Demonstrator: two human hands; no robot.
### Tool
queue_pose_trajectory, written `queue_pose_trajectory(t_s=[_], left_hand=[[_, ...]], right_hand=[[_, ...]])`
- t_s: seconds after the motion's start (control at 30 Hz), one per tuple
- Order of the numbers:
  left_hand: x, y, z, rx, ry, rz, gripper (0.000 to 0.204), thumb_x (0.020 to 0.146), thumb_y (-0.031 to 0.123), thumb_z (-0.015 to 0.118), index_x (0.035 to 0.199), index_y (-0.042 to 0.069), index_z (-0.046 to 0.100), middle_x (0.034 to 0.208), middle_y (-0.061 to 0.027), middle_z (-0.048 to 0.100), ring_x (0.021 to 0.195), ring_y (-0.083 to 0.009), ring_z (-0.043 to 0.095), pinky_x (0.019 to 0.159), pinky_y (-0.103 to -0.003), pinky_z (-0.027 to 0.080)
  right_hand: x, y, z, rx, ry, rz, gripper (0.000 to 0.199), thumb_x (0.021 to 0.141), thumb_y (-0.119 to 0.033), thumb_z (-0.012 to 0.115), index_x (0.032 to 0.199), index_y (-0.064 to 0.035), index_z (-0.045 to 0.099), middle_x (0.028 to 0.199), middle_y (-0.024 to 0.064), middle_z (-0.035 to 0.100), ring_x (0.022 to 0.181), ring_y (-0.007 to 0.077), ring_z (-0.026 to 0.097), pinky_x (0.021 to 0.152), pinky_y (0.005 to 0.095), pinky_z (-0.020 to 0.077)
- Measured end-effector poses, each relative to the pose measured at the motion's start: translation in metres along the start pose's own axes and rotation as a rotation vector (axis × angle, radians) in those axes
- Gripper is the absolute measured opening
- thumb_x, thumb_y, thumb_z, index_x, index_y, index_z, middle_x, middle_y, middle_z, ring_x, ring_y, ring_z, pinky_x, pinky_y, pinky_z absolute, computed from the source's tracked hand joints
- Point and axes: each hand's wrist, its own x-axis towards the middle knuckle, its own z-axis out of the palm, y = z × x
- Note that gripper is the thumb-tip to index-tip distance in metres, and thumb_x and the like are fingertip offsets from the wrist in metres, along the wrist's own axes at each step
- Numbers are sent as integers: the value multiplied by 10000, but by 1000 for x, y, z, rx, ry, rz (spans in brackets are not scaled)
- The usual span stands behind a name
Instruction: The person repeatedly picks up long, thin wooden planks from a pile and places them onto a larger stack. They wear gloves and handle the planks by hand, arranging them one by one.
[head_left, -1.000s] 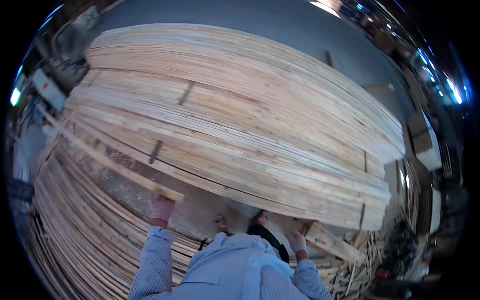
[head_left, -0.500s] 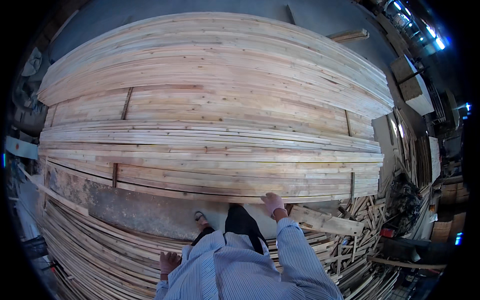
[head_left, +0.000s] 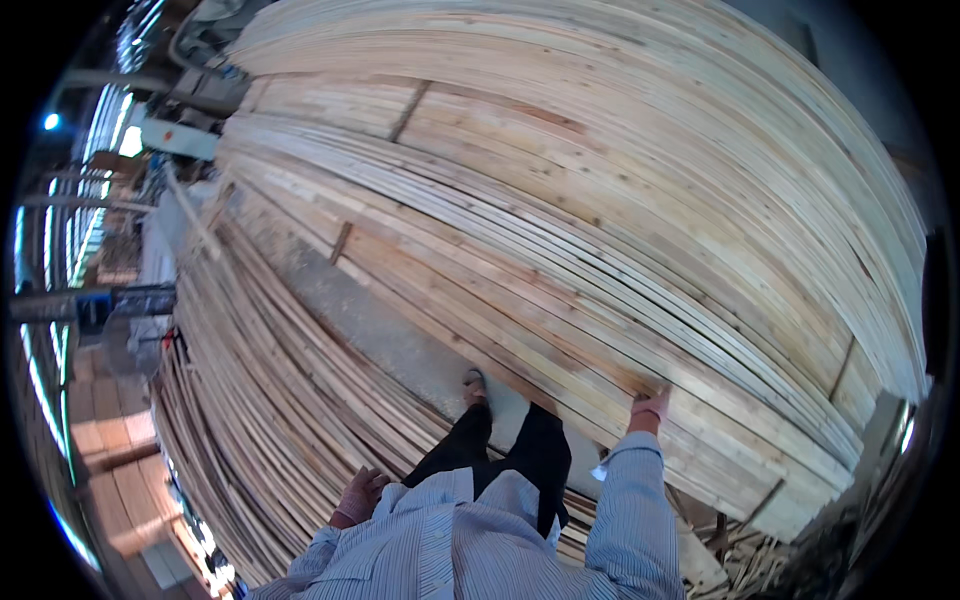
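My right hand (head_left: 650,405), in a pale pinkish glove, reaches forward over the near rows of long planed wooden boards (head_left: 520,290). It appears to rest on the boards' upper face; its fingers are smeared by motion, and a grip cannot be made out. Low at my left side hangs my left hand (head_left: 362,494), also gloved. Its fingers are loosely bent and apart, with nothing seen in them. Behind that hand lies a pile of long thin wooden strips (head_left: 270,400). The boards lie side by side in layers, with dark cross strips (head_left: 341,242) between some rows.
A narrow strip of dusty concrete floor (head_left: 390,330), where my sandalled foot (head_left: 474,380) stands, runs between the boards and the strip pile. Scrap wood (head_left: 760,565) lies at the lower right. Stacked wood blocks (head_left: 120,430) and machinery (head_left: 180,135) stand at the left.
My view has turned to the left, so the boards now slant down to the right. My right hand has moved from the boards' front edge farther in over them. My left hand stays low.
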Motion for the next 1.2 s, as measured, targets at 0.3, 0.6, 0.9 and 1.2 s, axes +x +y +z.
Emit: queue_pose_trajectory(t_s=[0.3,0.6,0.9,1.2], left_hand=[[14,-11,-21,-72,-55,22,380,1023,336,432,1204,12,513,1126,-148,604,1020,-313,568,917,-425,476],[37,-14,-1,828,-300,384,219,911,282,522,1039,112,573,1071,-97,588,1057,-266,543,906,-337,441],[48,-31,-67,1,-142,-141,648,953,597,428,1282,41,485,1092,-176,592,974,-361,557,875,-533,478],[53,-6,-28,178,-11,-98,475,936,589,455,1058,147,576,956,-109,586,841,-317,548,741,-479,479]], right_hand=[[-43,9,-9,44,-108,-76,376,876,-513,654,1069,-191,635,945,8,628,847,179,608,730,331,496],[-63,12,-27,-1470,521,-854,411,828,-378,725,1124,-122,600,966,94,653,809,262,632,741,425,529],[-107,-40,3,-2076,-13,-1282,719,756,-379,727,1345,-66,457,1317,140,510,1319,303,411,1132,429,281],[-113,-62,14,-2177,-14,-1289,308,858,-281,605,1118,-117,593,1109,77,625,1108,239,570,933,408,419]])
